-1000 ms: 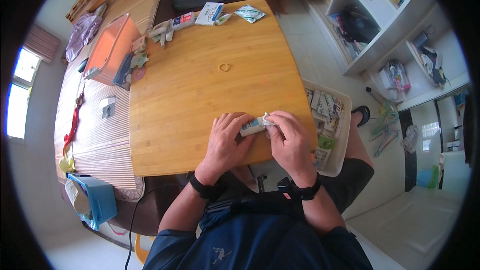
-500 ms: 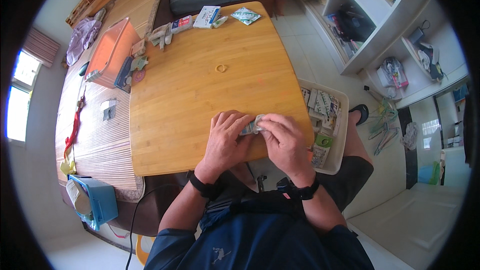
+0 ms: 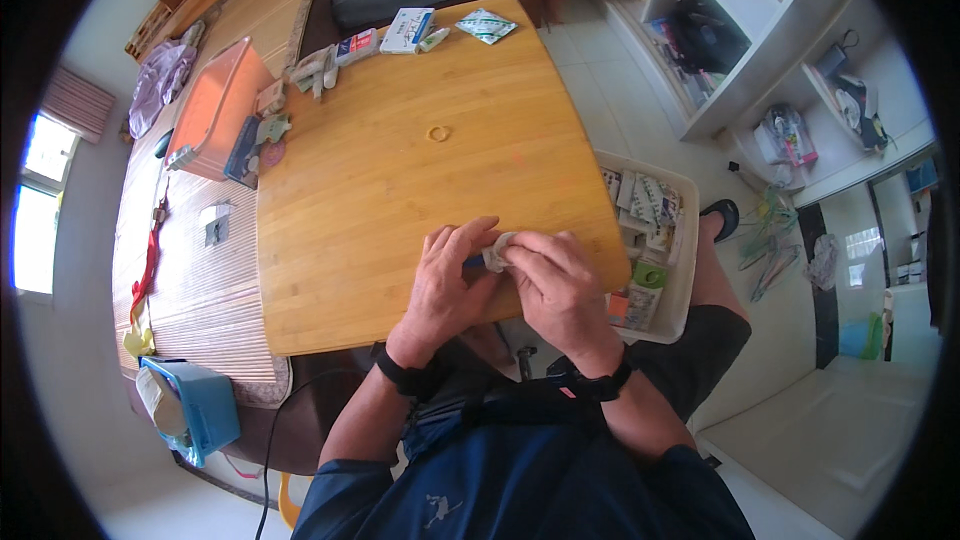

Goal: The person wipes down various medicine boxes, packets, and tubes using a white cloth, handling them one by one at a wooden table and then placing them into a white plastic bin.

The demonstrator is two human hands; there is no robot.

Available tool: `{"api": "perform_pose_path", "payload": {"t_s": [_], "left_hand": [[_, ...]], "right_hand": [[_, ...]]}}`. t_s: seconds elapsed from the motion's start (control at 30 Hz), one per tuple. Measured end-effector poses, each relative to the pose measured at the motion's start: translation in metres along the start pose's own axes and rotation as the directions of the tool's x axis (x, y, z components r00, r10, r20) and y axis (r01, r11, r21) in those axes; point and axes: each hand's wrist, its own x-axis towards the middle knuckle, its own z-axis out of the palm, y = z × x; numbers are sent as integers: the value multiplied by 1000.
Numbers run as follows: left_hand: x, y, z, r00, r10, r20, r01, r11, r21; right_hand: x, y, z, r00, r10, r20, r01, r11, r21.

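Both of my hands meet over the near edge of the wooden table (image 3: 370, 190). Between them is a small item (image 3: 495, 254), crumpled and whitish with a blue part showing on its left; its kind is unclear. My left hand (image 3: 443, 285) is closed around the blue end, its fingertips partly hiding it. The whitish end is pinched between thumb and fingers of my right hand (image 3: 562, 295). Farther up the tabletop lies a thin yellowish ring (image 3: 439, 133), like a rubber band, touching neither hand.
Small boxes, including a white and blue box (image 3: 408, 31), and a green-patterned packet (image 3: 487, 26) line the table's far side. An orange bin (image 3: 220, 115) stands left. A cream tub (image 3: 683, 275) of packages sits by the right edge; a blue basket (image 3: 205, 410) is lower left.
My fingers have shifted on the small item; its whitish end now looks more bunched up, and more blue shows. The view has tilted slightly.
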Motion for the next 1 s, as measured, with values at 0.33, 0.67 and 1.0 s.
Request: {"api": "perform_pose_path", "payload": {"t_s": [0.33,0.67,1.0], "left_hand": [[0,-2,3,1000,-2,6,2,1000,-17],[-5,-3,0,972,-234,36,227,881,-415],[-7,35,29,844,-451,291,301,-52,-952]], "right_hand": [[7,-6,4,995,-98,20,99,992,-80],[0,8,-11,997,55,45,-57,998,41],[-20,-32,-7,984,127,-121,-114,987,109]]}}
